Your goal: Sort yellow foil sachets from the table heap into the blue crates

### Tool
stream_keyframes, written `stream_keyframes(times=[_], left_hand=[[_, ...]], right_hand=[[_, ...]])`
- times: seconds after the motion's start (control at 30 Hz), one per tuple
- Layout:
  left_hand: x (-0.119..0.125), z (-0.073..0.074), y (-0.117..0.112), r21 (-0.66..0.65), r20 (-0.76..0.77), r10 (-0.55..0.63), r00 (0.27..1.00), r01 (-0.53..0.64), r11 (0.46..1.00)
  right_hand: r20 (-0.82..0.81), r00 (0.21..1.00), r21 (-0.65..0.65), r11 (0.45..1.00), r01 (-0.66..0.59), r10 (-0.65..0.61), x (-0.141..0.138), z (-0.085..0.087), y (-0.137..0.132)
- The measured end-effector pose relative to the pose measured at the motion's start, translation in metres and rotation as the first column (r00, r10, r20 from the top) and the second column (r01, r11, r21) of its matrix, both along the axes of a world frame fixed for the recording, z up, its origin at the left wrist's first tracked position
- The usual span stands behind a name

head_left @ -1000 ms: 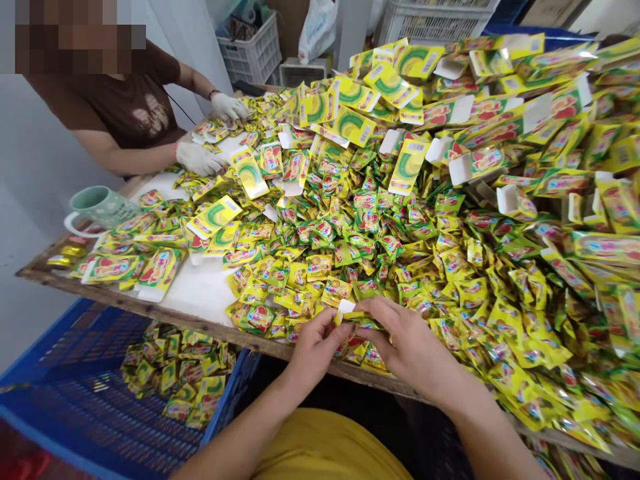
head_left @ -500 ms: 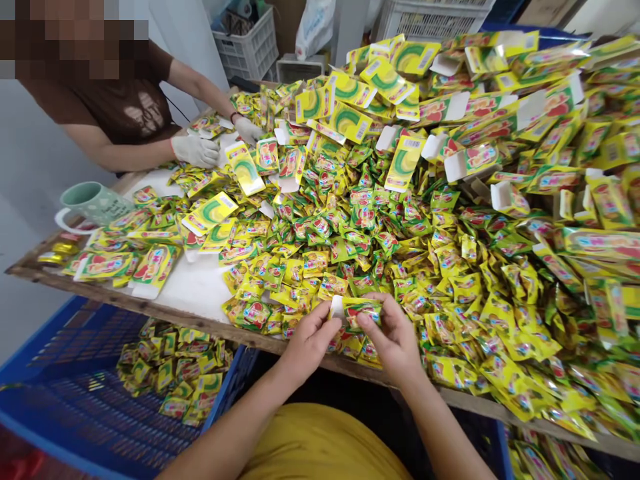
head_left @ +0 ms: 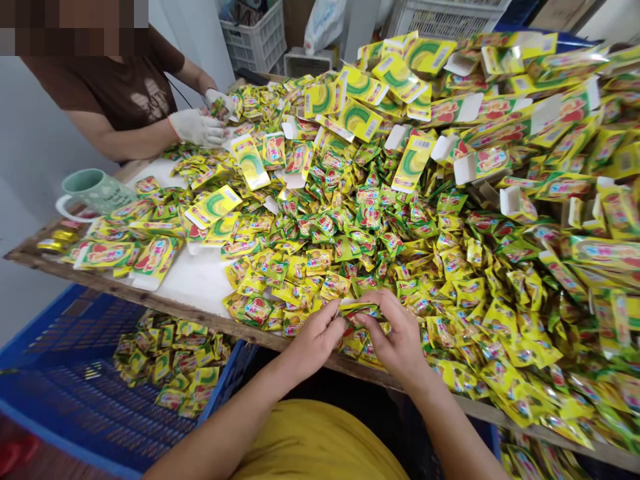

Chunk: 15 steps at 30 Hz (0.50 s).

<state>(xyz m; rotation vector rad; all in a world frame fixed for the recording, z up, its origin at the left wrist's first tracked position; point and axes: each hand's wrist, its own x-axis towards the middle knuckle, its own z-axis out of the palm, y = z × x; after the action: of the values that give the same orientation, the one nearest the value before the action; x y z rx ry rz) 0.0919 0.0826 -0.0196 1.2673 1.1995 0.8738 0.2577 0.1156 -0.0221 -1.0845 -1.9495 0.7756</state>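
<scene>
My left hand (head_left: 316,337) and my right hand (head_left: 395,333) meet at the table's front edge, both pinched on one small yellow-green carton (head_left: 359,308) held between them. Its white flap barely shows. Just beyond my fingers spreads a deep pile of small yellow and green sachets (head_left: 360,247). Flat and half-folded cartons (head_left: 410,160) are heaped further back.
A co-worker in a brown shirt, wearing white gloves (head_left: 197,127), handles sachets at the far left. A green mug (head_left: 95,192) stands on the wooden table (head_left: 125,293) near its left corner. A blue crate (head_left: 90,393) with filled cartons sits below left. White baskets (head_left: 255,40) stand behind.
The carton between my hands has turned flatter and its white flap is now mostly hidden by my fingers. The co-worker's gloved hands have drawn together.
</scene>
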Motion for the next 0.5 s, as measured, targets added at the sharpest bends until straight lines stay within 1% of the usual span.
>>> stream_keyframes(times=[0.1, 0.17, 0.23, 0.3, 0.37, 0.4, 0.47, 0.5], left_hand=[[0.001, -0.002, 0.002, -0.003, 0.059, -0.013, 0.998, 0.013, 1.0], [0.002, -0.004, 0.003, -0.02, 0.121, 0.049, 0.991, -0.047, 0.999], [0.002, -0.006, 0.004, -0.054, 0.188, 0.122, 0.974, -0.114, 0.992], [0.001, -0.008, 0.005, -0.066, 0.219, 0.14, 0.966, -0.129, 0.99], [-0.001, -0.008, 0.005, -0.046, 0.189, 0.099, 0.977, -0.092, 0.995], [-0.001, -0.007, 0.005, -0.029, 0.159, 0.077, 0.984, -0.074, 0.997], [-0.001, -0.006, 0.004, -0.008, 0.108, 0.035, 0.994, -0.034, 0.999], [0.0, -0.005, 0.003, -0.004, 0.097, 0.012, 0.995, -0.011, 1.0]], right_hand=[[-0.115, 0.987, -0.092, 0.991, 0.099, -0.109, -0.006, -0.006, -0.004], [-0.109, 0.987, -0.042, 0.992, 0.115, -0.119, -0.009, -0.009, -0.006], [-0.041, 0.997, 0.055, 0.996, 0.073, -0.071, -0.01, -0.01, -0.008], [0.039, 0.998, 0.099, 0.994, 0.039, -0.043, -0.01, -0.009, -0.009], [0.109, 0.994, 0.091, 0.996, 0.016, -0.026, -0.007, -0.005, -0.007], [0.148, 0.989, 0.084, 0.996, -0.014, 0.001, -0.006, -0.002, -0.006], [0.238, 0.965, 0.067, 0.989, -0.131, 0.112, -0.002, 0.008, -0.002], [0.288, 0.941, 0.043, 0.979, -0.201, 0.18, -0.001, 0.014, 0.0]])
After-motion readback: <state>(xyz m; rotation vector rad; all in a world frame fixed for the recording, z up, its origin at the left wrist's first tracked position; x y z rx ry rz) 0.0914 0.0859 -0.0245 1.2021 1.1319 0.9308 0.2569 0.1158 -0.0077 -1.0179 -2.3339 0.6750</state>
